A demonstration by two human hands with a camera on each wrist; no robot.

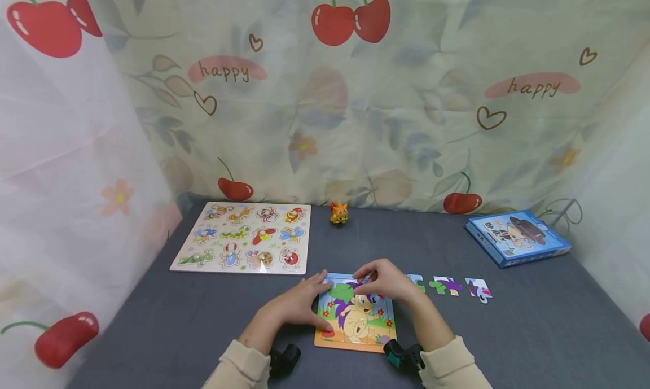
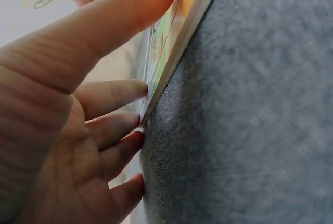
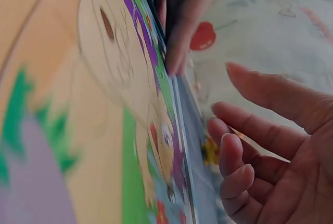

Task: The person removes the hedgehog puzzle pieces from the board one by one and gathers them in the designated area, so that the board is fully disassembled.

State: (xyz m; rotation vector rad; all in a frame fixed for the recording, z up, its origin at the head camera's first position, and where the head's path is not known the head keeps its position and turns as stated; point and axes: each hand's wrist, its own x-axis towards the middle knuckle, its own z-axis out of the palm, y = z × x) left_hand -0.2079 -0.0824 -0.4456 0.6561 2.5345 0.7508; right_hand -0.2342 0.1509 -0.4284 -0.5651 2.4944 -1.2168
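A framed jigsaw puzzle (image 1: 358,323) showing a purple-haired cartoon hedgehog lies near the table's front. My left hand (image 1: 299,303) is spread along its left side: the thumb rests on the lower left corner, and the fingertips touch the left edge. Over the puzzle's upper part hovers my right hand (image 1: 386,280), fingers bent loosely. In the right wrist view its thumb and fingertips stand apart, and I make out no piece between them. Loose jigsaw pieces lie right of the puzzle: one (image 1: 416,282) partly behind the right hand, a green-and-purple one (image 1: 447,285), and another (image 1: 479,289).
On the grey table (image 1: 528,332), a wooden insect peg board (image 1: 244,237) lies at the back left. A small orange toy figure (image 1: 339,213) stands at the back middle. A blue box (image 1: 518,237) lies at the back right, before a patterned curtain (image 1: 365,123).
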